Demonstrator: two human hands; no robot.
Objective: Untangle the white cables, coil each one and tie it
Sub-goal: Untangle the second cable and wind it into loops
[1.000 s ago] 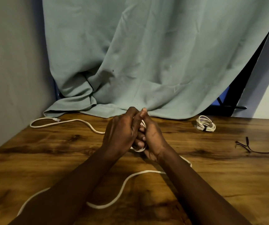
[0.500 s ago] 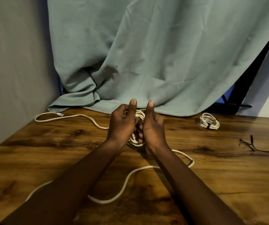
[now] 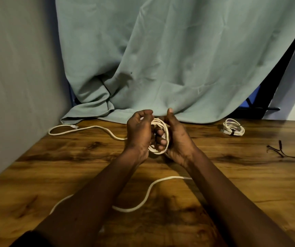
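The left hand [image 3: 139, 132] and right hand [image 3: 178, 139] curl their fingers around a half-wound white cable [image 3: 161, 152] over the wooden table [image 3: 232, 184], where its loose length trails. A tied coil [image 3: 233, 129] lies to the right, black ties [image 3: 282, 152] beyond it, and a teal curtain [image 3: 161, 59] hangs behind.

1 head view, angled down, near table [image 3: 36, 175].
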